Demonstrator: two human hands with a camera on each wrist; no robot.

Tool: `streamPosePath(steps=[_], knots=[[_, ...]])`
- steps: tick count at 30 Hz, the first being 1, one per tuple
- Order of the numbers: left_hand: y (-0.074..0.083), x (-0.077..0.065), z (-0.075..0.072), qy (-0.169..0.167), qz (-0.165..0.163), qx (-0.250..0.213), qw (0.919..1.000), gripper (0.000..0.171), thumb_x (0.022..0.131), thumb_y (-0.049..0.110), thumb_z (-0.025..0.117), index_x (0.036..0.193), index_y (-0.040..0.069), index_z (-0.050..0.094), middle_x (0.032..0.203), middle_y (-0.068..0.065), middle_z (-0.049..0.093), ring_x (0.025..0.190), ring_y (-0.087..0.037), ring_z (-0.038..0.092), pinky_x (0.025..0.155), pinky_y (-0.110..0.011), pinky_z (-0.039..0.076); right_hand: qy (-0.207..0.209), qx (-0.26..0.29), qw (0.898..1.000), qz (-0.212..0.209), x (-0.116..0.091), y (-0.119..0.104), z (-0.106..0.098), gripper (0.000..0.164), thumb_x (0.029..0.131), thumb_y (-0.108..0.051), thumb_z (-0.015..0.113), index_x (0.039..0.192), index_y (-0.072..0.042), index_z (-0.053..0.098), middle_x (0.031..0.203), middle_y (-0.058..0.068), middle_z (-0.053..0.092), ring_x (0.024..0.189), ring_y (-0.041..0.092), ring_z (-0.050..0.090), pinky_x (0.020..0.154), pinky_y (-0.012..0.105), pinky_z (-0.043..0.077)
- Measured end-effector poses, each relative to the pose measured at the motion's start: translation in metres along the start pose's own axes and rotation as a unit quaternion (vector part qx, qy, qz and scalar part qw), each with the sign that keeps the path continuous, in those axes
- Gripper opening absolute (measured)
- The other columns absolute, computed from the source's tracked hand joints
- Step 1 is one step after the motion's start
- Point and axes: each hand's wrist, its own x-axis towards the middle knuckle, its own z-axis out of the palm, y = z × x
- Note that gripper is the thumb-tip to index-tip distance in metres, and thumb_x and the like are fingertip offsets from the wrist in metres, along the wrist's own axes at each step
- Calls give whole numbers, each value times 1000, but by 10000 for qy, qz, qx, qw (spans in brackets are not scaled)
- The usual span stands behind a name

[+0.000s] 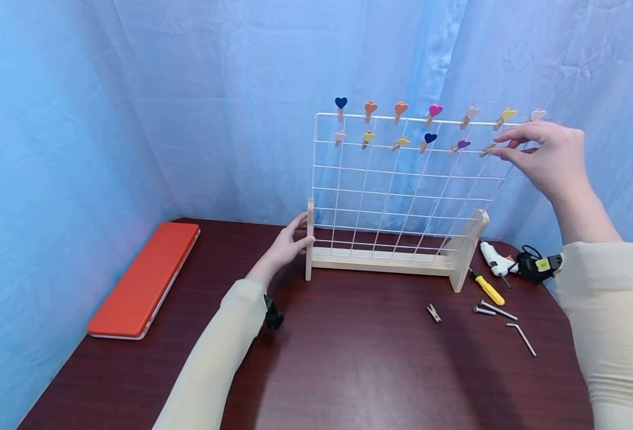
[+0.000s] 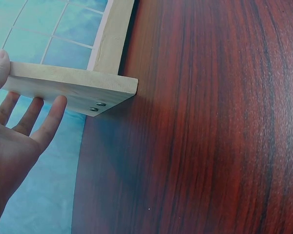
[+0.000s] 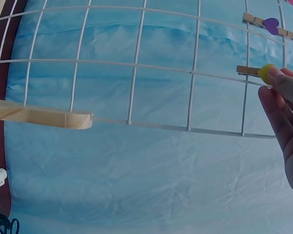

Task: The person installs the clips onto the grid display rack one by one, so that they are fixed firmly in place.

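A white wire grid point(image 1: 402, 192) stands in a wooden stand point(image 1: 381, 261), with heart-topped clothespins along its two top wires. Between thumb and fingertips, my right hand point(image 1: 550, 152) pinches a small clothespin with a yellow heart point(image 3: 265, 73), which sits at the right end of the second wire. At the other side, my left hand point(image 1: 286, 243) touches the stand's left wooden side panel point(image 2: 73, 83), its fingers extended against the outer face and its thumb at the edge. A plain clothespin point(image 1: 433, 313) lies on the table in front of the stand.
Right of the stand lie a white glue gun point(image 1: 494, 260), a yellow-handled screwdriver point(image 1: 489, 291), bolts point(image 1: 498, 310) and a hex key point(image 1: 522, 339). A flat red case point(image 1: 147, 278) lies at the table's left. Light blue curtains point(image 1: 214, 119) hang behind.
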Motion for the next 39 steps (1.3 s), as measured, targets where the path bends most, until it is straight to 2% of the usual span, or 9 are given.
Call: streamPosePath(steps=[8, 12, 18, 20, 23, 27, 29, 35, 39], knots=[[0, 1, 1, 16, -9, -35, 10000, 66, 87, 23, 57, 142, 26, 21, 141, -5, 31, 110, -28, 50, 72, -35, 54, -104, -287, 9995, -87, -4, 4, 0, 22, 77, -22, 69, 98, -13, 71, 82, 3, 62, 69, -19, 40, 58, -2, 29], [-1, 1, 2, -25, -35, -46, 10000, 66, 87, 24, 57, 142, 27, 21, 141, -5, 30, 111, -28, 50, 73, -36, 54, -141, -281, 9995, -69, -3, 2, 4, 25, 78, -25, 68, 101, -14, 70, 86, 8, 65, 62, -24, 39, 52, 6, 31], [-1, 1, 2, -13, -1, -76, 10000, 66, 86, 24, 58, 142, 27, 22, 141, -5, 31, 109, -28, 51, 71, -35, 54, -329, -153, 9988, 330, 1, -1, 3, 29, 79, -30, 66, 100, -10, 69, 94, 17, 65, 51, -23, 40, 51, 4, 33], [6, -2, 0, -78, -13, -114, 9999, 66, 87, 22, 57, 142, 24, 21, 142, -7, 30, 110, -30, 50, 74, -38, 53, -388, -166, 9984, 366, 2, -2, 3, 30, 79, -29, 66, 102, -10, 68, 93, 19, 65, 49, -22, 39, 51, 3, 33], [17, -8, -2, -163, -44, -176, 9997, 67, 88, 19, 56, 143, 19, 19, 143, -10, 28, 111, -33, 49, 77, -43, 52, -514, -227, 9973, 475, 2, -3, 2, 30, 79, -29, 66, 104, -12, 68, 89, 14, 65, 48, -20, 40, 53, 3, 33], [25, -12, -3, -212, -93, -193, 9995, 67, 88, 17, 55, 144, 17, 18, 143, -12, 26, 112, -34, 48, 80, -46, 50, -523, -280, 9962, 642, 2, -2, 2, 28, 80, -31, 64, 101, -14, 70, 82, -13, 56, 51, -15, 42, 53, 4, 34], [26, -13, -3, -223, -97, -192, 9995, 67, 88, 18, 55, 143, 17, 18, 143, -12, 26, 113, -34, 47, 80, -46, 50, -363, -295, 9973, 568, 2, -1, 3, 26, 81, -30, 63, 100, -14, 70, 81, -17, 52, 55, -15, 40, 53, 5, 33], [27, -13, -3, -264, -107, -198, 9994, 67, 88, 19, 55, 144, 17, 17, 143, -12, 26, 113, -33, 47, 81, -46, 50, 294, -255, 9991, 141, 5, -1, 6, 22, 79, -21, 66, 94, -7, 71, 82, 15, 65, 68, -25, 34, 57, 17, 25], [26, -12, -2, -254, -136, -256, 9993, 67, 88, 17, 55, 143, 17, 18, 143, -12, 26, 112, -34, 48, 80, -46, 50, 196, -311, 9992, 174, 7, -1, 4, 23, 79, -20, 66, 95, -5, 71, 82, 19, 64, 67, -24, 32, 60, 21, 23]])
